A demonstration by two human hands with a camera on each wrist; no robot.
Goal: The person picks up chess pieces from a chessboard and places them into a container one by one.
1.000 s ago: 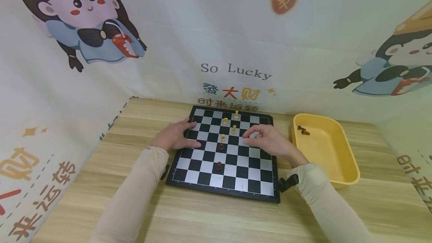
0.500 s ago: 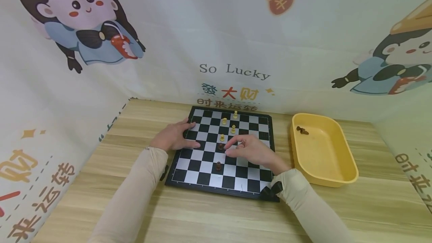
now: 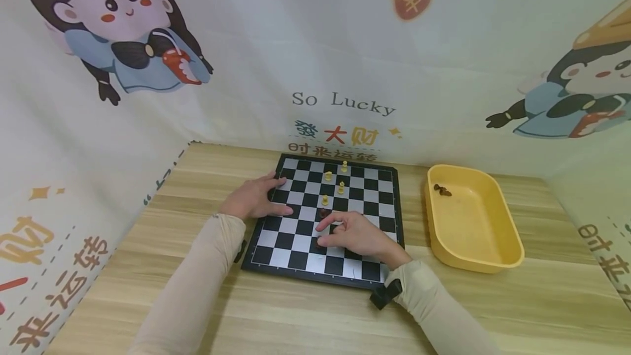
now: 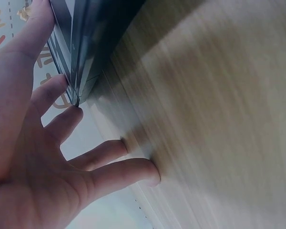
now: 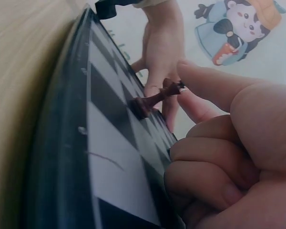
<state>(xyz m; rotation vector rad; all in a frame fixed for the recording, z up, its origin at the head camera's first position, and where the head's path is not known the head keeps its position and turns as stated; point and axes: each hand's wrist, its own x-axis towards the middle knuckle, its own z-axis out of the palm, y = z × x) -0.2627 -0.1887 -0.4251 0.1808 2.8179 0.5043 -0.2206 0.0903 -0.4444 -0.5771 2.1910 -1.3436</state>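
On the desk [image 3: 276, 311]: board [image 3: 301, 243], left edge met by my left hand [image 3: 250, 197], fingers spread, seemingly to steady it. Near side: dark piece [image 5: 156, 98], upright, top at thumb and forefinger of my right hand [image 3: 359, 235]; whether pinched, I cannot tell.

A chessboard [image 3: 277, 259] lies on the desk [image 3: 296, 319]. The left-hand grip [image 3: 252, 197] rests at its ten o'clock edge; the right-hand grip [image 3: 356, 234] is over four o'clock, near two brown pieces [image 3: 323, 213]. Four yellow pieces [image 3: 341, 188] stand toward twelve. At three, a tray [image 3: 475, 234] holds dark chessmen [image 3: 442, 190].
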